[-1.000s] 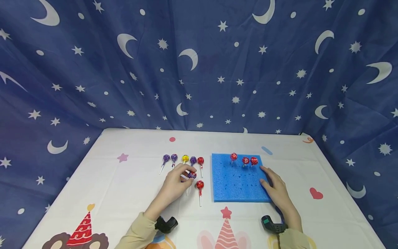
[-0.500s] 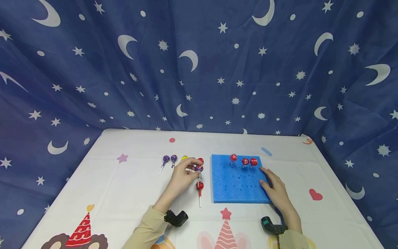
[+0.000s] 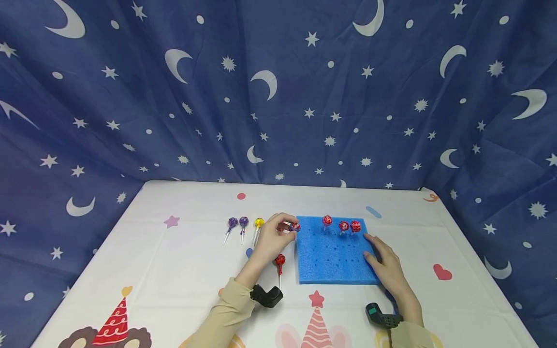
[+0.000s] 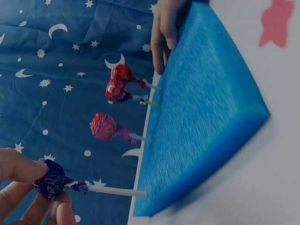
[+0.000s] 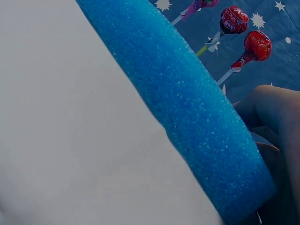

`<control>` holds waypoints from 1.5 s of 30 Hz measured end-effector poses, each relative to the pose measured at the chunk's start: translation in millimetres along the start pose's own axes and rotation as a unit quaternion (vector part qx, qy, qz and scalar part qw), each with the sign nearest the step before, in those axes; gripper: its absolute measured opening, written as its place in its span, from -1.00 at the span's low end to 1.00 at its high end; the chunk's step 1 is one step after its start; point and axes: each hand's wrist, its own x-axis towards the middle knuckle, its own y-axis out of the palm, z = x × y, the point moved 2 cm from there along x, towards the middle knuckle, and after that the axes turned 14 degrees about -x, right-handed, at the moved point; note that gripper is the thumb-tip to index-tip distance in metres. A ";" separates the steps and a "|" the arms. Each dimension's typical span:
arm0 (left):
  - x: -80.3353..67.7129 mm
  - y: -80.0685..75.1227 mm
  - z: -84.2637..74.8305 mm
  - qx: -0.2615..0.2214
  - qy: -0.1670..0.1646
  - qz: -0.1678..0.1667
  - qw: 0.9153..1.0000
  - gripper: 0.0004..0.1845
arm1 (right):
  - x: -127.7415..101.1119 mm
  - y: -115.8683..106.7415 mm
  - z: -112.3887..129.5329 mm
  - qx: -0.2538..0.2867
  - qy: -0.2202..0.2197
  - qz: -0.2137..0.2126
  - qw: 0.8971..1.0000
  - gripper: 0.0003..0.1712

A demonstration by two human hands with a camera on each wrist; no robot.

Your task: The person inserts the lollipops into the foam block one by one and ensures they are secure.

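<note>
My left hand point(image 3: 273, 239) pinches a dark purple-wrapped lollipop point(image 4: 50, 180) by its candy head, over the left edge of a blue foam block point(image 3: 330, 273). In the left wrist view its white stick points toward the block, the tip overlapping the block's corner. Three lollipops stand in the block's back part: a pink-and-red one point(image 3: 327, 220) and two red ones, the middle one point(image 3: 344, 225) and the right one point(image 3: 355, 226). Along the block's right side rests my right hand point(image 3: 388, 266), fingers and thumb spread against the edge.
Left of the left hand lie two purple lollipops, one point(image 3: 232, 222) beside the other point(image 3: 243, 221), and a yellow one point(image 3: 259, 223). A red lollipop point(image 3: 280, 261) lies near the left wrist. Several small holes dot the block. A starry blue curtain point(image 3: 278, 96) hangs behind the white tabletop point(image 3: 183, 270).
My left hand has carried the lollipop rightward, from above the row of loose lollipops to the block's left edge. The right hand has stayed at the block.
</note>
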 end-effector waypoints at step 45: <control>43.4 36.0 18.4 -0.030 -0.014 -0.042 0.999 -0.74 | 1.8 0.5 -0.2 -0.006 0.000 -0.001 1.000 -0.36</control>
